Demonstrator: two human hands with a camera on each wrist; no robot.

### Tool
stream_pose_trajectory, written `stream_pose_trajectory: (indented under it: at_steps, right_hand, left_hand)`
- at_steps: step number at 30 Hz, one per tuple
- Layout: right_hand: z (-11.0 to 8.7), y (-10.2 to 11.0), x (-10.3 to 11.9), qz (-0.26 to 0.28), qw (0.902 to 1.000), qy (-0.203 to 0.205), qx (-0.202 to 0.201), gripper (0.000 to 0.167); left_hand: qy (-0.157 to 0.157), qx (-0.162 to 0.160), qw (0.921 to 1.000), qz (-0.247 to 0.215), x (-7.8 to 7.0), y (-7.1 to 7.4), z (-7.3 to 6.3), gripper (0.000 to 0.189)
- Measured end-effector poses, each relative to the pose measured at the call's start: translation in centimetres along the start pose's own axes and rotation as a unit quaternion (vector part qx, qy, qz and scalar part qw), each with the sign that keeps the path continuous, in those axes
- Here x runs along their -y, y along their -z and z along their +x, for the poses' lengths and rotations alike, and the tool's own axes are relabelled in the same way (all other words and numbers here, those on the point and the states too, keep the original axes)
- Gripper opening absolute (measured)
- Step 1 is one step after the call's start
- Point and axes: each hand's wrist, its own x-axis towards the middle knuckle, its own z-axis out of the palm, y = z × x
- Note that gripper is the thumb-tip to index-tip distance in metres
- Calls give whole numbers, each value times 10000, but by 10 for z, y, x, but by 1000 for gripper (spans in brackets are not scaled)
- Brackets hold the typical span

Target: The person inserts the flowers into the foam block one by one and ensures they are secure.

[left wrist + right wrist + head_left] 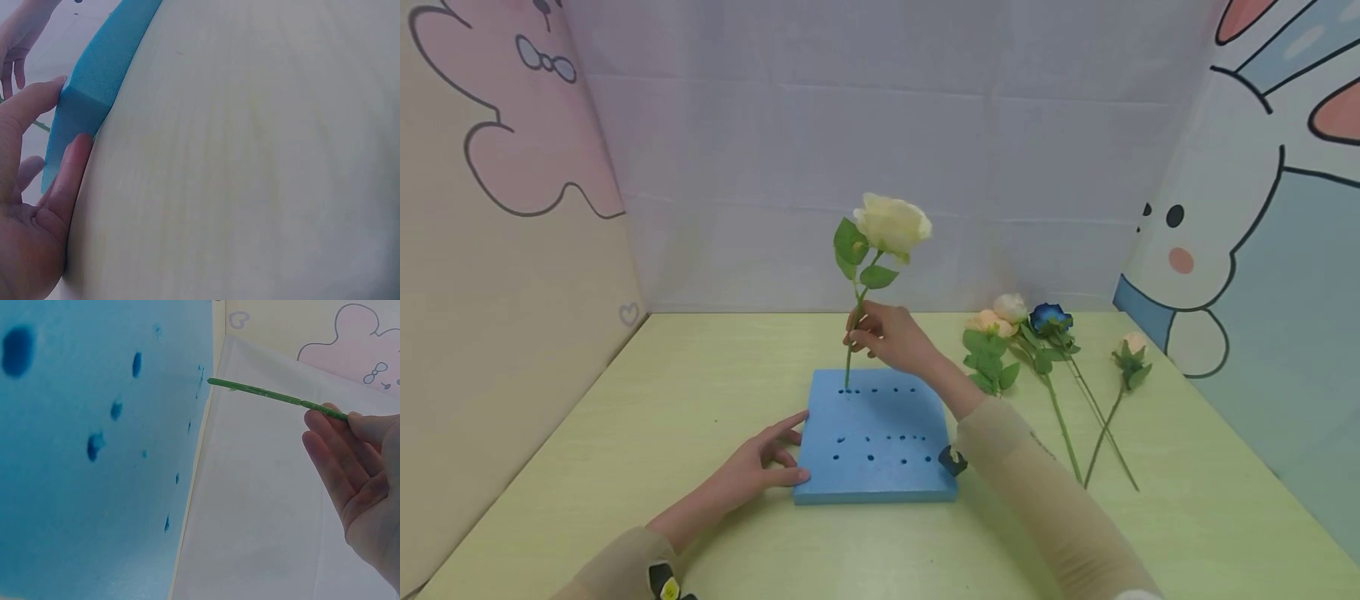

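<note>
A blue foam board (pixel 887 419) dotted with small holes lies flat on the table. Above its far left part my right hand (pixel 891 337) pinches the green stem of a cream-white artificial rose (pixel 892 225) between thumb and fingers. The flower stands nearly upright, and in the right wrist view the stem's cut tip (pixel 215 382) points at the holed face, close to the far row. My left hand (pixel 741 479) rests at the board's left side. In the left wrist view its extended fingers (pixel 72 178) touch the blue edge.
At the right of the table lie several artificial flowers: a peach rose (pixel 992 323), a pale pink one (pixel 1011 307), a blue rose (pixel 1050 317) and a small peach one (pixel 1132 354) with crossed stems. A white cloth backdrop (pixel 880 150) rises behind the table, with printed panels at both sides.
</note>
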Motion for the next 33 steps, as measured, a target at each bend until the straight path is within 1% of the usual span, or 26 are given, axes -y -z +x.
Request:
stream_pose_trajectory:
  at_steps: [6, 14, 18, 33]
  right_hand:
    - [1, -2, 0, -147, 9999, 76, 37, 7]
    - [1, -4, -3, -268, 9995, 130, 107, 6]
    - [2, -4, -4, -315, 9992, 164, 183, 6]
    - [4, -7, -5, -139, 9990, -168, 386, 8]
  left_hand:
    - [-29, 13, 10000, 12, 0, 0, 0, 85]
    - [101, -68, 9999, 8, -2, -2, 0, 85]
    - [63, -60, 10000, 36, -2, -2, -1, 85]
    - [78, -90, 9999, 87, -2, -2, 1, 85]
